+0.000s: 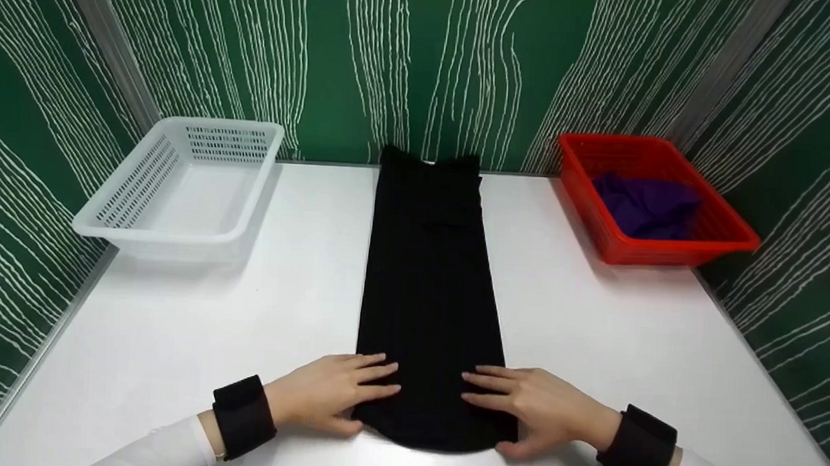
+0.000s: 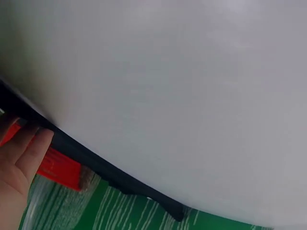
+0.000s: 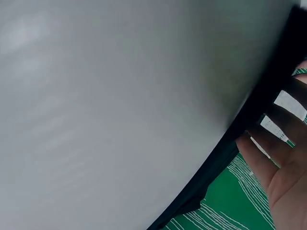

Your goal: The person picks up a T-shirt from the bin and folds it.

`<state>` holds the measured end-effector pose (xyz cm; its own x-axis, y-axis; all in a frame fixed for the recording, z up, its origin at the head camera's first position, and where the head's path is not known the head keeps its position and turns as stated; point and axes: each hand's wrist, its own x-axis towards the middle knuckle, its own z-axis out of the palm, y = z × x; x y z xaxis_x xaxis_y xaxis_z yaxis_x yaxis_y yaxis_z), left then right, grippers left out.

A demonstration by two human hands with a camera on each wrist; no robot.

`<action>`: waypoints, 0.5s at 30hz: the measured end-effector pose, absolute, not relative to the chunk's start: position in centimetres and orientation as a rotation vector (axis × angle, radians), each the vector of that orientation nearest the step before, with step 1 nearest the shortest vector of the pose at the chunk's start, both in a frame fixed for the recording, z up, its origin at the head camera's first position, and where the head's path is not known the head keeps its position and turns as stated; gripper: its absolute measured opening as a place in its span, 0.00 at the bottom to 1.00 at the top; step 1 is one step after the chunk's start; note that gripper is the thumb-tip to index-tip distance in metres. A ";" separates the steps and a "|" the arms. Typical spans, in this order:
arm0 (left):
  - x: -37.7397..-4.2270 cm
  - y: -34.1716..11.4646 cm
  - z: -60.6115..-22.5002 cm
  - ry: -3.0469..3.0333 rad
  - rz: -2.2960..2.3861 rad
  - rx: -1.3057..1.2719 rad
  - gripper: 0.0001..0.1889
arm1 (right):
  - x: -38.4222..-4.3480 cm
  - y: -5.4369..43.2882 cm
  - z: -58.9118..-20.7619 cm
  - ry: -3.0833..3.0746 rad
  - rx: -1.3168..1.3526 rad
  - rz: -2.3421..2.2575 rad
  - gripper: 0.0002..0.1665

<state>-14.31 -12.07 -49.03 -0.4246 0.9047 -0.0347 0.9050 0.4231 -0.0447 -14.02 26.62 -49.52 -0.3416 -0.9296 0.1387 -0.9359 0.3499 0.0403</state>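
Observation:
A black garment [image 1: 430, 283], folded into a long narrow strip, lies lengthwise down the middle of the white table, its curved edge toward me. On its near left side rests my left hand [image 1: 331, 389], fingers stretched over the cloth and thumb by the edge. My right hand [image 1: 544, 409] lies on the near right side in the same way, its thumb at the near corner. In the left wrist view, fingertips of the left hand [image 2: 19, 163] touch the black cloth [image 2: 105, 167]. The right wrist view shows the right hand [image 3: 283, 163] against the cloth [image 3: 216, 153].
A white perforated basket [image 1: 239, 238] stands at the back left of the table [image 1: 301, 284]. At the back right is a red basket [image 1: 695, 245] with a purple cloth [image 1: 647, 207] inside. Green panels with white lines [image 1: 436, 73] border the table's back and sides.

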 end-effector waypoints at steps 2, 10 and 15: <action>-14.3 -12.0 -49.1 2.657 -0.142 1.710 0.35 | -14.0 26.6 -49.6 -2.417 1.714 0.037 0.43; -14.6 -12.2 -49.7 2.718 -0.214 1.834 0.31 | -14.2 26.7 -50.2 -2.273 1.684 -0.081 0.40; -14.6 -12.3 -50.1 2.755 -0.216 1.888 0.30 | -14.3 26.6 -50.5 -2.250 1.672 -0.100 0.39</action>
<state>-14.62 -12.35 -50.07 -0.3491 0.9322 0.0955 0.9060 0.3618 -0.2197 -14.35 26.62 -50.49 -0.2530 -0.9412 0.2238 -0.9176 0.3068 0.2528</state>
